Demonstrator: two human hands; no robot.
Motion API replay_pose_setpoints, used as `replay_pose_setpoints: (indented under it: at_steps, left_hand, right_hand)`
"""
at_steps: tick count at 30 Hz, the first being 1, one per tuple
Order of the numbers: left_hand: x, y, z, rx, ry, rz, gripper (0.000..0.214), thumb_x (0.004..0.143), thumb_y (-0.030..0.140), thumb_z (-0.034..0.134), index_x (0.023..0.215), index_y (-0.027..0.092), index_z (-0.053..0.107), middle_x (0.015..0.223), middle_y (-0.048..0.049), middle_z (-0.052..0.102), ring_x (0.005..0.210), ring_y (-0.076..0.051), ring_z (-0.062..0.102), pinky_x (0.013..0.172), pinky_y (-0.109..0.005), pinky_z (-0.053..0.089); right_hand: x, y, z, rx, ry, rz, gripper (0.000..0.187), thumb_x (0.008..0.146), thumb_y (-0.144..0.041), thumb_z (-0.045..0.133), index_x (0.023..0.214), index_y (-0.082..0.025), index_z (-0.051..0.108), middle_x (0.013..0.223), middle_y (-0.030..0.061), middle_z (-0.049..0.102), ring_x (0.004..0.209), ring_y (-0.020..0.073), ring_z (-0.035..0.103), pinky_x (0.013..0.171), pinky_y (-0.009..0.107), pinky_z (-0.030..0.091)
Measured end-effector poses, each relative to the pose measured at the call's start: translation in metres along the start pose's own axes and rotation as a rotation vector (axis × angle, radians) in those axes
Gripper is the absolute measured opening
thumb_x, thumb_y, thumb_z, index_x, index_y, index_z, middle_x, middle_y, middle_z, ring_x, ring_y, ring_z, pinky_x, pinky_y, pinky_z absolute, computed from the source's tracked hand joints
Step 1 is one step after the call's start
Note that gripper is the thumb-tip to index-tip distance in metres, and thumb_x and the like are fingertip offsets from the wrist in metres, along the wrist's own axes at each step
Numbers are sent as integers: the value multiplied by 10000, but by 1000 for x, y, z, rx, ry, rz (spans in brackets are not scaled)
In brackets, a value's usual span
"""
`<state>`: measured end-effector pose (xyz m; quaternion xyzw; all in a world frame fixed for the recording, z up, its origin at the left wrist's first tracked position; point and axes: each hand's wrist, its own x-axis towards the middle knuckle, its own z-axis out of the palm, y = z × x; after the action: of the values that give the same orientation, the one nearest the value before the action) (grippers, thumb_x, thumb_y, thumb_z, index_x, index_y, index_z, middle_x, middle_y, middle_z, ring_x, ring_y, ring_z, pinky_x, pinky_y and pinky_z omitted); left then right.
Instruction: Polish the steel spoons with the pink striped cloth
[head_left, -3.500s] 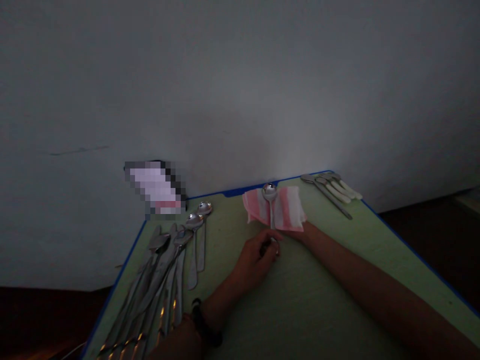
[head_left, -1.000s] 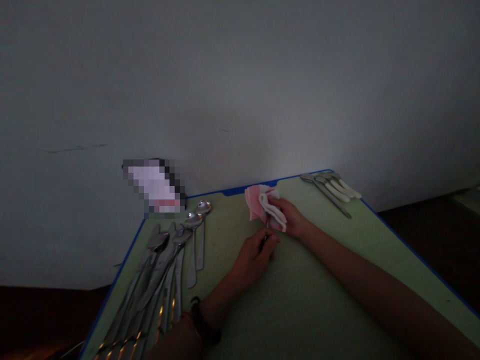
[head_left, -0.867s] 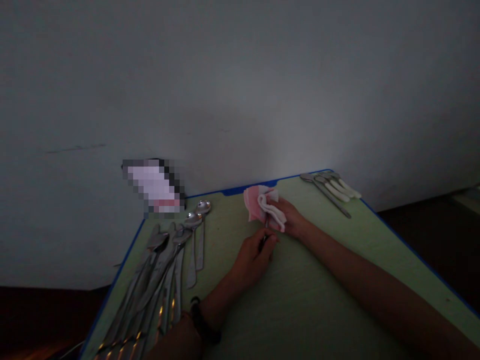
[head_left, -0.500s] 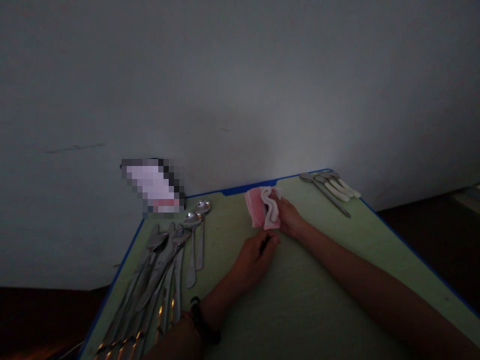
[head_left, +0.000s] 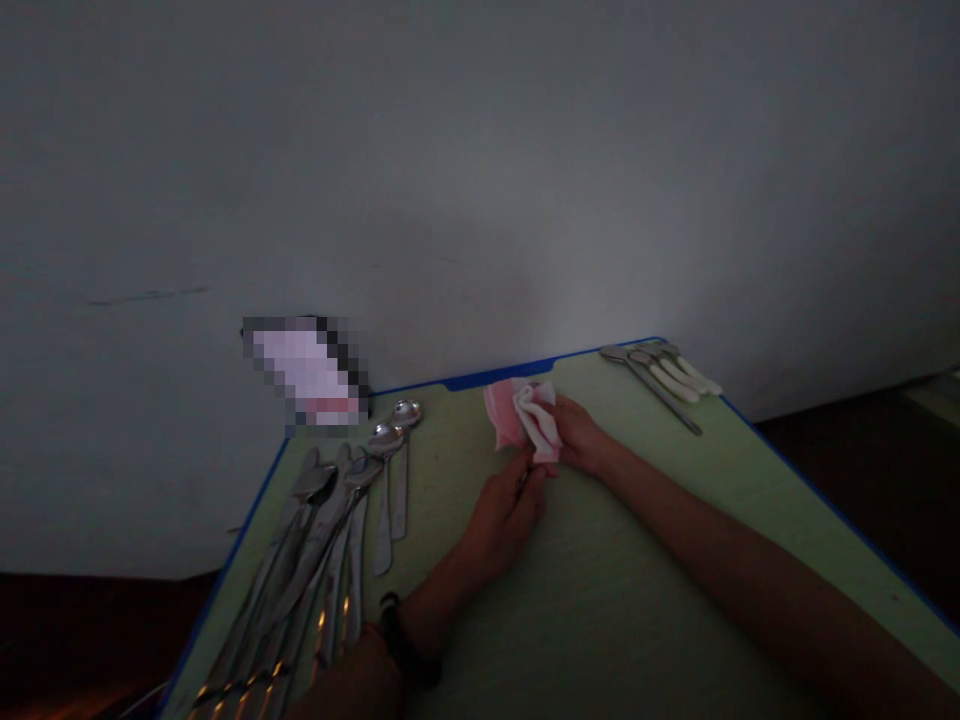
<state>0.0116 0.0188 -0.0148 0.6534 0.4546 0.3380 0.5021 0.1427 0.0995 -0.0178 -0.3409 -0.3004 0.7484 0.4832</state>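
Observation:
A pink and white striped cloth is bunched near the far edge of the green table. My right hand is closed on the cloth, which is wrapped round the bowl end of a spoon; the bowl is hidden. My left hand is closed in a pinch on the spoon's handle, just below the cloth. A dark band sits on my left wrist.
Several long steel spoons and knives lie in a row along the table's left side. A few white-handled utensils lie at the far right corner. A blurred box stands at the far left. A grey wall rises behind.
The cloth lay flat under the spoon 3.5 s ago. My right hand has since gathered it round the spoon's bowl and keeps working it; my left hand stays on the handle.

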Motion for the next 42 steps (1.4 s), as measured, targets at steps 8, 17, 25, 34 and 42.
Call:
replay_pose_setpoints:
  at_steps: [8,17,25,34,42]
  left_hand:
    - [0,1,-2,61,-44,11,264,921,374,356,945,170,522,563,58,431,486,-93,408,500,-216,325]
    - [0,3,-3,126,-82,42,266,922,361,360,947,177,551,575,53,436,515,-97,426,522,-214,338]
    - [0,-1,-1,-24,-36,29,306,932,356,354,1081,165,542,527,76,368,466,-80,369,470,-193,297]
    - [0,-1,-2,5,-14,23,319,923,356,359,1100,166,544,519,78,376,454,-80,373,467,-191,301]
    - [2,4,-7,124,-84,53,319,915,325,362,1076,170,590,518,65,388,485,-94,402,491,-199,319]
  right_hand:
    - [1,1,-2,-2,27,-25,286,577,-258,746,787,-154,583,587,-30,613,451,88,513,414,195,393]
    - [2,3,2,95,41,-76,252,635,-318,729,755,-162,571,543,-54,569,466,74,498,457,180,400]
    - [12,8,-6,270,-32,3,212,826,-365,540,750,-169,570,630,-21,617,562,103,562,573,216,474]
    - [5,1,-7,343,-223,40,595,919,-530,197,965,-152,654,849,66,689,792,176,638,825,351,493]
    - [10,5,-9,405,-197,-40,377,871,-499,413,833,-214,657,808,2,692,774,156,640,855,349,501]
